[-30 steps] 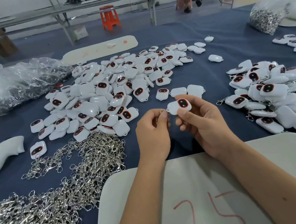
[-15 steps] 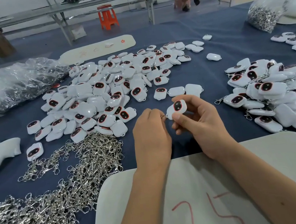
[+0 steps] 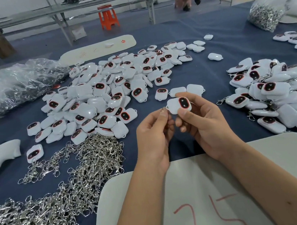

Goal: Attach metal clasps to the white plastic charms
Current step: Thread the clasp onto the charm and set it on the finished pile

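While I work above the table's near edge, things stand so:
Right hand [image 3: 204, 122]: my thumb and fingers pinch one white charm [image 3: 178, 105], dark face up.
Left hand [image 3: 154, 136]: fingertips pinch a small metal clasp [image 3: 163, 108] at the charm's left corner.
Loose charms [image 3: 104, 95]: heaped beyond my left hand.
Spare clasps [image 3: 58, 180]: piled at near left.
Clasped charms [image 3: 277, 95]: heaped right.
Table [image 3: 199, 30]: blue cloth.

Both forearms reach toward twelve o'clock. The left hand [image 3: 153, 130] curls, fingertips pinched together; the right hand [image 3: 204, 122], at its three o'clock, pinches with curled fingers.
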The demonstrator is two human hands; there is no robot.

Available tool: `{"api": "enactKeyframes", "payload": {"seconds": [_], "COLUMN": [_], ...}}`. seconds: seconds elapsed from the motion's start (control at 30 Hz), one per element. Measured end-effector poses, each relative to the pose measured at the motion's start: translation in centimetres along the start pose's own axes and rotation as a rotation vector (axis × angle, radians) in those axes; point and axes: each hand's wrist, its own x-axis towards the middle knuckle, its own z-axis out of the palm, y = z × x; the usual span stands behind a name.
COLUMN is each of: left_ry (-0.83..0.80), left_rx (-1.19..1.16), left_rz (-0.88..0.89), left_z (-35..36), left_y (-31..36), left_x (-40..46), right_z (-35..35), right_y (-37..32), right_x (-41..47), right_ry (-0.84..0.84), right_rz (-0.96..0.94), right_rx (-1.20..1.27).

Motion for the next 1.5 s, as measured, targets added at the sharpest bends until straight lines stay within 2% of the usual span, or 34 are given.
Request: {"api": "enactKeyframes", "payload": {"seconds": [0.1, 0.23, 0.3, 0.43, 0.53, 0.7, 0.8, 1.03, 1.17, 1.27, 1.37, 1.43, 1.5], "left_ry": [0.06, 0.153, 0.161, 0.184, 0.204, 0.205, 0.171, 0.098, -0.076, -0.055, 0.035, 0.038, -0.031], "left_rx": [0.072, 0.554, 0.706, 0.853, 0.924, 0.866, 0.767, 0.325, 0.302, 0.582, 1.045, 1.409, 1.56], "left_rz": [0.076, 0.387, 0.511, 0.662, 0.71, 0.648, 0.581, 0.164, 0.148, 0.332, 0.574, 0.587, 0.507], "left_z": [-0.1, -0.8, -0.9, -1.1, -1.3, -1.1, -0.5, 5.4, 9.0, 9.5, 8.2, 7.2, 6.7], "left_y": [0.1, 0.1, 0.1, -0.1, -0.3, -0.3, -0.4, -1.8, -2.3, -3.1, -3.3, -3.4, -3.4], "left_x": [0.0, 0.4, 0.3, 0.3, 0.5, 0.2, 0.0, 1.3, 2.4, 2.9, 3.6, 4.4, 4.9], "right_z": [0.1, 0.0, -0.1, -0.1, 0.0, 0.0, 0.1, -0.5, -2.3, -3.1, -2.5, -2.0, -1.8], "right_y": [0.1, 0.2, 0.3, 0.3, 0.4, 0.4, 0.3, 0.0, -1.7, -2.5, -1.9, -1.4, -1.1], "right_x": [0.1, 0.1, 0.1, 0.1, 0.1, 0.2, 0.2, 0.4, 0.4, 0.4, 0.3, 0.2, 0.3], "right_ry": [0.017, 0.061, 0.069, 0.072, 0.077, 0.133, 0.23, 0.704, 0.907, 0.999, 0.951, 0.863, 0.798], "right_rz": [0.001, 0.003, 0.0, -0.012, -0.029, -0.014, -0.038, -0.308, -0.56, -0.637, -0.641, -0.612, -0.531], "right_rx": [-0.04, -0.047, -0.056, -0.079, -0.109, -0.09, -0.078, -0.189, -0.338, -0.513, -0.593, -0.653, -0.703]}}
